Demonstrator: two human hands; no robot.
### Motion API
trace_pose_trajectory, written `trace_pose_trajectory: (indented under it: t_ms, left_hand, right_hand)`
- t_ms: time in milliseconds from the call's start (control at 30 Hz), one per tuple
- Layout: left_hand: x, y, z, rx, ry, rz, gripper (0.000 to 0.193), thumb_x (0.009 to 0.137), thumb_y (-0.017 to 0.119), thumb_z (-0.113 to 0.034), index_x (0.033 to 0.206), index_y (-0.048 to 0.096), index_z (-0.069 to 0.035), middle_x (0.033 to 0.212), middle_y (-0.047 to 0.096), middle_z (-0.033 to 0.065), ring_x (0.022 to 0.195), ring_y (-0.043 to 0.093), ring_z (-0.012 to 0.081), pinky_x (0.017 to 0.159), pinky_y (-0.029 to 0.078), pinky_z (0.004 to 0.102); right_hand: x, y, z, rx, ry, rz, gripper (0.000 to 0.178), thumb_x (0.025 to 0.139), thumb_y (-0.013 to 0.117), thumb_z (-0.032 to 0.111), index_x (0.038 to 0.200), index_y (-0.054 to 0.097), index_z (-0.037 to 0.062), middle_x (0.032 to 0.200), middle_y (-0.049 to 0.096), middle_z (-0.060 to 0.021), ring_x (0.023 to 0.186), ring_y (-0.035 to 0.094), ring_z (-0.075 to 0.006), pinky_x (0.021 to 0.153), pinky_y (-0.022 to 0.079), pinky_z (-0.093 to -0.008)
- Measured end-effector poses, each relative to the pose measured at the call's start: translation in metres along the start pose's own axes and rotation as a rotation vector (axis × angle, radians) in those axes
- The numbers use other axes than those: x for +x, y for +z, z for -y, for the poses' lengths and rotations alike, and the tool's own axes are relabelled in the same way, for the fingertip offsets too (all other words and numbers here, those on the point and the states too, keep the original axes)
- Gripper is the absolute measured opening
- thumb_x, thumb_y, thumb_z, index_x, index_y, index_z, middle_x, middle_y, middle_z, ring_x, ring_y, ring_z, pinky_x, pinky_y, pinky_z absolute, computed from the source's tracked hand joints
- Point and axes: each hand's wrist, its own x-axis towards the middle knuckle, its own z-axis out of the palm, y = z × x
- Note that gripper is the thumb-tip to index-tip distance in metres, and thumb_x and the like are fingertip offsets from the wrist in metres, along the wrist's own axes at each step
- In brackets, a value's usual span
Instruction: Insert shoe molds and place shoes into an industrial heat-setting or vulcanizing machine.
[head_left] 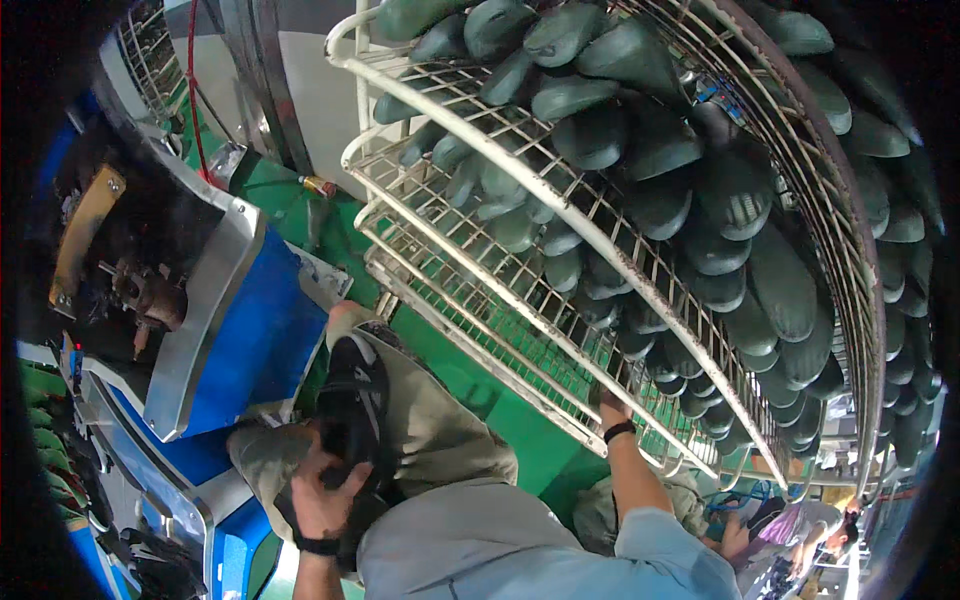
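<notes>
A black shoe (358, 395) with a grey stripe rests along my left thigh. My left hand (325, 492) has its fingers and thumb around the shoe's lower part. Out to the right, my right hand (612, 408) reaches to the white wire rack (560, 205), at the edge of a lower shelf. A dark shape lies by its fingers, but the wires and shadow hide what they do. Many dark green shoe lasts (745, 195) lie packed on the rack's shelves above and beyond that hand.
At my left stands a blue and silver machine (235, 320) with a dark opening and metal parts. A red hose (193, 95) hangs behind it. The floor (440, 350) is green. At the far lower right another person (790, 530) sits in a purple top.
</notes>
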Motion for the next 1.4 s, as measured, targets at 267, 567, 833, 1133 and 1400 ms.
trace_pose_trajectory:
  t_ms: [267, 567, 833, 1133, 1400]
  left_hand:
    - [-0.166, -0.175, 0.099, -0.461, 0.022, -0.316, 0.039, 0.074, 0.082, -0.019, 0.103, 0.065, -0.001, 0.094, 0.068, 0.0130, 0.089, 0.064, 0.0210, 0.081, 0.050, 0.0342]
    - [-0.212, -0.270, 0.039, 0.164, -0.288, -0.990, 0.026, 0.074, 0.081, -0.021, 0.091, 0.073, -0.002, 0.143, 0.053, 0.0215, 0.138, 0.042, 0.0408, 0.114, 0.034, 0.0490]
    - [-0.184, -0.294, 0.084, 0.796, -0.800, -0.797, 0.043, 0.077, 0.070, -0.054, 0.085, 0.074, -0.012, 0.088, 0.070, 0.0118, 0.102, 0.060, 0.0311, 0.089, 0.046, 0.0443]
    - [-0.386, -0.121, -0.038, 0.421, -0.820, -1.058, 0.038, 0.072, 0.084, -0.038, 0.080, 0.069, -0.005, 0.090, 0.067, 0.0121, 0.106, 0.059, 0.0330, 0.090, 0.049, 0.0436]
    - [-0.589, 0.099, -0.214, 0.528, -1.726, -1.564, 0.042, 0.060, 0.088, -0.037, 0.080, 0.074, -0.002, 0.112, 0.066, 0.0206, 0.105, 0.063, 0.0350, 0.093, 0.051, 0.0402]
  right_hand:
    - [0.052, 0.027, 0.056, 0.064, 0.049, 0.317, 0.028, 0.092, 0.058, 0.015, 0.116, 0.066, 0.0027, 0.104, 0.068, -0.0252, 0.093, 0.065, -0.0402, 0.084, 0.052, -0.0501]
    - [0.093, -0.078, 0.299, 0.516, -0.361, 0.273, 0.034, 0.095, 0.065, 0.021, 0.128, 0.066, 0.0119, 0.111, 0.069, -0.0215, 0.095, 0.065, -0.0390, 0.081, 0.053, -0.0497]
    - [0.024, -0.224, 0.556, 0.707, -1.151, 0.222, 0.031, 0.103, 0.056, 0.028, 0.115, 0.074, 0.0062, 0.100, 0.074, -0.0164, 0.084, 0.069, -0.0337, 0.080, 0.057, -0.0452]
    - [-0.017, -0.190, 0.640, 0.745, -1.500, 0.494, 0.023, 0.098, 0.062, 0.013, 0.112, 0.072, -0.0015, 0.102, 0.073, -0.0177, 0.089, 0.069, -0.0291, 0.083, 0.055, -0.0357]
    - [-0.059, -0.169, 0.667, 0.635, -1.722, 0.759, 0.026, 0.099, 0.058, 0.016, 0.114, 0.070, -0.0022, 0.091, 0.074, -0.0134, 0.081, 0.070, -0.0231, 0.080, 0.056, -0.0351]
